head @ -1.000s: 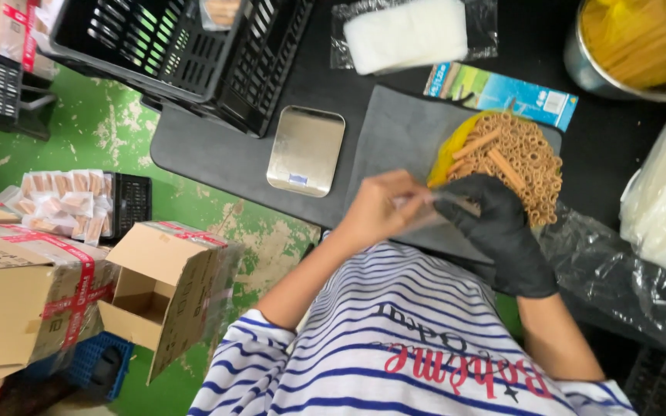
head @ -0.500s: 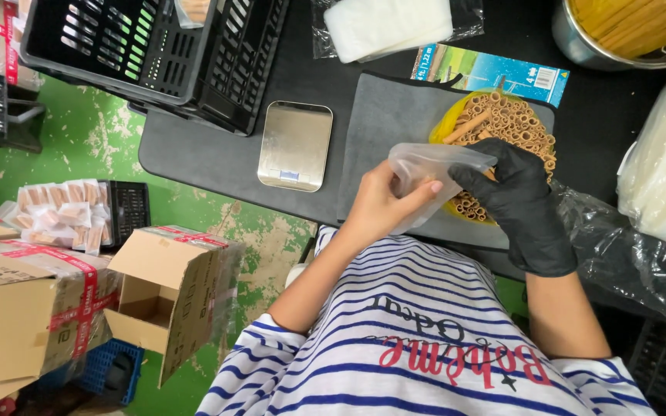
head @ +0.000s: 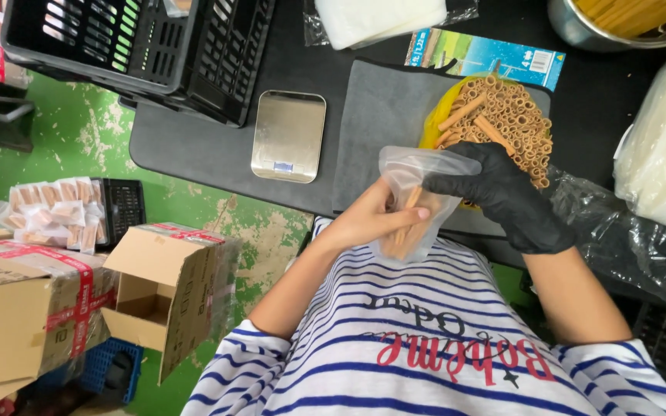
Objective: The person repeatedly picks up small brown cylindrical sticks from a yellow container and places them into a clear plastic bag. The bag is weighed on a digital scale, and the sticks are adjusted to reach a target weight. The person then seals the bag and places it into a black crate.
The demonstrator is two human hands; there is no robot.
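Just then the bare left hand [head: 368, 219] was closed around a clear plastic bag [head: 418, 200], holding it open above the lap, near the table's edge; the black-gloved right hand [head: 502, 196] gripped the bag's mouth, fingers curled inside it; a few biscuit sticks [head: 406, 216] showed within; behind lay a heap of sticks [head: 506, 115] on a yellow sheet, beside a steel scale [head: 288, 135] on the black table [head: 194, 150].

I work in a small packing workshop: digital scale [head: 287, 135] on black tabletop [head: 194, 150], plastic crates [head: 148, 46], taped cartons [head: 32, 308] on painted floor [head: 79, 139].
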